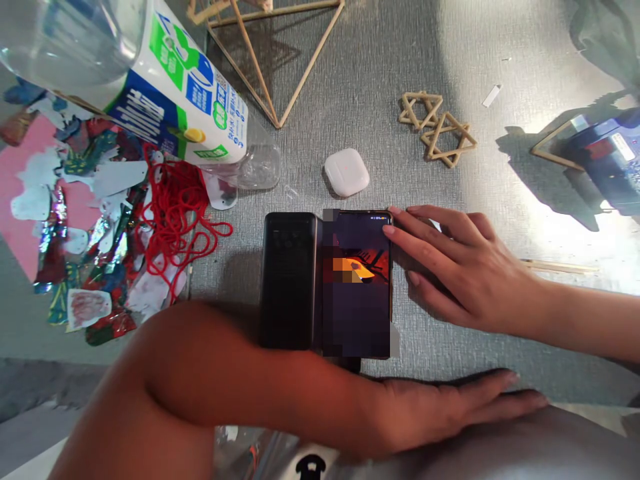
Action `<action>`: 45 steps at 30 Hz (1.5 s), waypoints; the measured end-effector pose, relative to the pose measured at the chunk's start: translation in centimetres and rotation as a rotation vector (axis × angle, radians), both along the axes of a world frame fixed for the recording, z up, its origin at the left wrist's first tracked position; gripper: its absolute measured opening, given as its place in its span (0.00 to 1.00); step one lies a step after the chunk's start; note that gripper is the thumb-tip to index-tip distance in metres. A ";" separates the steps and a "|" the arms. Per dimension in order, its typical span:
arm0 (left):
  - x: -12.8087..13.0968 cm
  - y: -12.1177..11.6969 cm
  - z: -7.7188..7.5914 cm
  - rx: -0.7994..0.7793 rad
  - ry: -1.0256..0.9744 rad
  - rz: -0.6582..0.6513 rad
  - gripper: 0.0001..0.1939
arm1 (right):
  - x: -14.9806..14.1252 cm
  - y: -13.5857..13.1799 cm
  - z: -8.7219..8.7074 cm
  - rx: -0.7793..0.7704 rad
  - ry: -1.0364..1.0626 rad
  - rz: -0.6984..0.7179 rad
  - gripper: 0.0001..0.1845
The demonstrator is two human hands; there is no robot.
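Observation:
My right hand [453, 260] rests on the table with its fingers stretched out and apart. Two fingertips touch the upper right edge of a smartphone [357, 327], whose screen is lit and partly pixelated. Beside the phone on its left stands a dark, rounded block that looks like a power bank [289, 280]. My left forearm crosses in front of both. My left hand [445, 410] lies flat along the table's near edge, fingers straight, holding nothing. Above the phone sits a white earbud case [347, 172].
A large plastic bottle [220, 113] leans in at upper left, near red cord [175, 213] and shiny scraps [107, 260]. Behind are a wooden stick frame [310, 61] and two small stick stars [450, 140]. A blue object [607, 157] stands at right; thin sticks [560, 267] lie by my right wrist.

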State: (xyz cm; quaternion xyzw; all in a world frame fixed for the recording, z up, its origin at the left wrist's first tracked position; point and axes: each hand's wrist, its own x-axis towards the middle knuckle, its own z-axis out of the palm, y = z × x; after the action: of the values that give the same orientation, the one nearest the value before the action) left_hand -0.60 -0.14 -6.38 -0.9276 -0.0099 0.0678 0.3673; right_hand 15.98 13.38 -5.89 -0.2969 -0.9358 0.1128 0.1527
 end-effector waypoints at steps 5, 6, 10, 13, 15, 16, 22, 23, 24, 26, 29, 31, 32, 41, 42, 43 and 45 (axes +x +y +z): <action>0.2 0.3 0.1 0.220 0.057 -0.062 0.46 | 0.0 0.0 0.1 -0.012 -0.004 0.000 0.38; 0.2 0.4 0.2 0.399 0.076 -0.114 0.46 | 0.0 0.0 0.1 -0.017 -0.003 -0.003 0.39; 0.1 0.5 0.7 1.422 0.210 -0.402 0.39 | 0.0 0.0 0.1 -0.022 -0.004 -0.004 0.40; 0.1 0.2 0.8 2.001 0.478 -0.397 0.28 | 0.0 0.0 0.1 -0.024 -0.001 -0.002 0.40; 0.2 0.0 0.6 2.268 0.625 -0.347 0.29 | 0.0 0.0 0.1 -0.032 0.005 -0.005 0.40; 0.3 0.0 0.5 2.345 0.659 -0.325 0.31 | 0.0 0.0 0.1 -0.034 0.007 -0.006 0.40; 0.4 0.1 -0.1 2.403 0.685 -0.304 0.29 | 0.0 0.0 0.0 -0.004 0.000 -0.006 0.36; 0.3 0.2 -0.1 2.454 0.698 -0.293 0.28 | 0.0 0.0 0.0 -0.003 -0.001 -0.006 0.36; 0.3 0.3 -0.1 2.513 0.713 -0.278 0.28 | 0.0 0.0 0.0 -0.005 -0.002 -0.006 0.37; 0.1 0.3 -0.1 2.626 0.773 -0.238 0.28 | 0.0 0.0 0.0 -0.013 -0.002 -0.007 0.37; 0.0 0.0 -0.2 2.635 0.720 -0.239 0.29 | 0.0 0.0 0.0 -0.015 0.001 -0.007 0.38; 0.0 -0.2 -0.1 2.270 0.496 -0.288 0.32 | 0.0 0.0 0.1 -0.020 0.003 -0.008 0.39; 0.0 -0.3 0.0 1.902 0.360 -0.281 0.35 | 0.0 -0.1 0.1 -0.024 0.004 -0.009 0.40; 0.1 -0.1 0.2 -0.074 -0.030 0.049 0.43 | 0.0 0.0 0.1 -0.010 -0.010 -0.001 0.38; 0.2 -0.2 0.1 -0.055 -0.018 0.061 0.43 | 0.0 0.0 0.1 -0.008 -0.012 -0.001 0.37; 0.2 -0.3 0.0 -0.040 -0.010 0.060 0.43 | 0.0 0.0 0.1 -0.007 -0.013 -0.001 0.37; 0.3 -0.4 -0.1 -0.024 -0.005 0.033 0.44 | 0.0 0.0 0.1 -0.007 -0.012 -0.004 0.37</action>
State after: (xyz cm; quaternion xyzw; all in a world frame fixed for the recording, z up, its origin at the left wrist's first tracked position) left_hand -0.27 -0.55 -6.48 -0.9318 -0.0255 0.0717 0.3550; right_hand 15.96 13.39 -5.82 -0.3000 -0.9357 0.1139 0.1464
